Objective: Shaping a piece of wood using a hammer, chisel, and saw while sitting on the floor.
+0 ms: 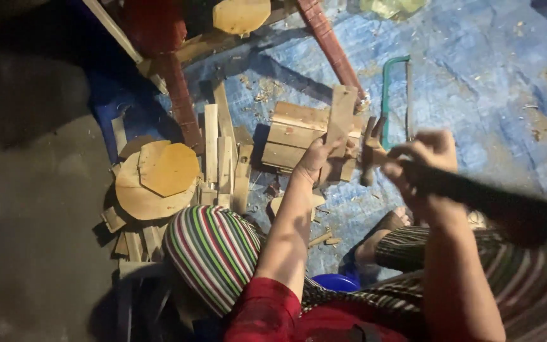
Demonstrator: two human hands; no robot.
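From the head camera, looking down, a person sits on the floor over a blue tarp (476, 63) with bits of wood all around. The left hand (318, 158) reaches out with a straight arm, and its grip is closed around the low end of a wooden slat (342, 111). The slat stands across a stack of short boards (295, 133), touching it. The right hand (422, 168) is lifted up with a bent wrist, and its grip is shut tight on the dark handle of a hammer (370, 155). The hammer head hangs just beside the left fingers, near the slat, and the handle looks blurry. The step in hand looks like hammering on the slat where it meets the boards. I think a good hit needs the hammer head to land flat on the wood, with the left fingers out of its way and the slat held steady. I cannot see a nail. A green hacksaw (394, 88) lies on the tarp just behind the boards. Round wooden discs (159, 177) and thin strips (223, 158) lie to the left. A striped knee (213, 250) is low in the middle, a foot (387, 225) rests near the boards, and a blue bowl (337, 282) peeks out below.
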